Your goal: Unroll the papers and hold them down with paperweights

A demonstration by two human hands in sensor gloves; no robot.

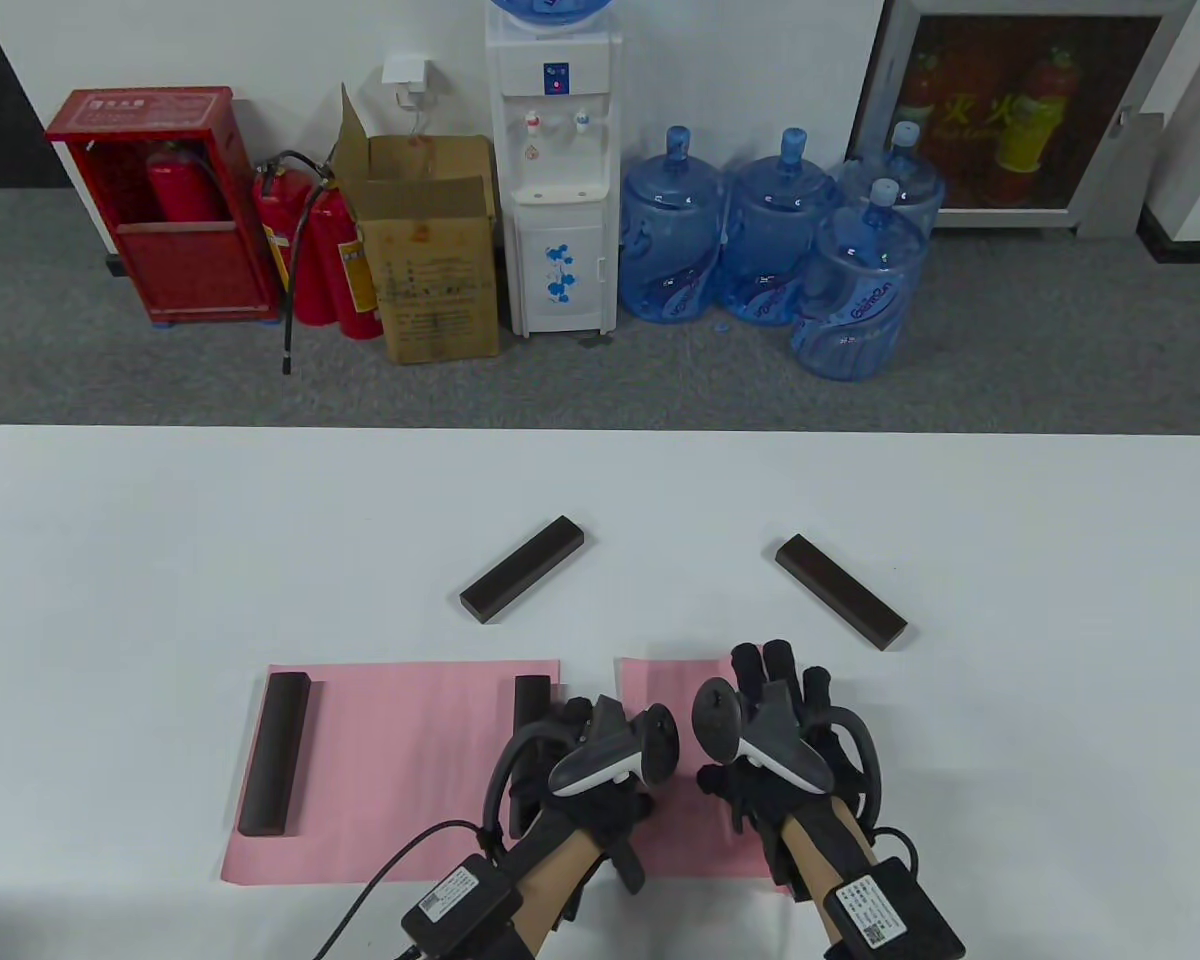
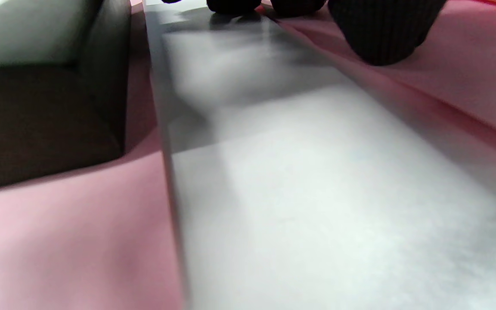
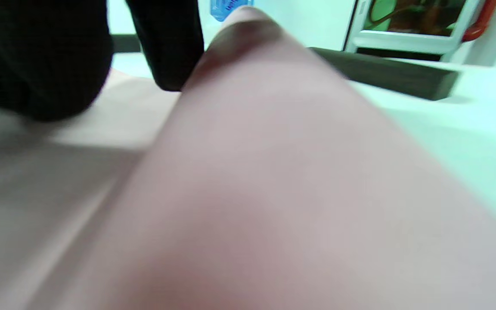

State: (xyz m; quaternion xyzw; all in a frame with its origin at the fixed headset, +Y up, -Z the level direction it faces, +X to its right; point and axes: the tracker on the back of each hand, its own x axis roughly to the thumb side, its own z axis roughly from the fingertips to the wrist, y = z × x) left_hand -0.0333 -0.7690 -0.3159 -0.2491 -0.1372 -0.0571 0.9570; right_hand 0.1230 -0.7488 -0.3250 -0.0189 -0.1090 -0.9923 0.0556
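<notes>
A pink paper (image 1: 400,760) lies flat at the left under two dark paperweights, one on its left edge (image 1: 275,752) and one on its right edge (image 1: 532,697). A second pink paper (image 1: 660,690) lies partly unrolled under both hands. My left hand (image 1: 600,775) presses fingertips (image 2: 381,34) on that sheet's left edge (image 2: 467,86). My right hand (image 1: 775,700) lies with extended fingers (image 3: 37,56) on the flat part, beside the still-curled roll (image 3: 282,181). Two free paperweights lie beyond, one left (image 1: 522,582) and one right (image 1: 840,604).
The white table (image 1: 160,560) stretches far to both sides. A strip of bare table (image 2: 317,193) separates the two papers. Behind the table, on the floor, stand a water dispenser (image 1: 555,170), water bottles, a cardboard box and fire extinguishers.
</notes>
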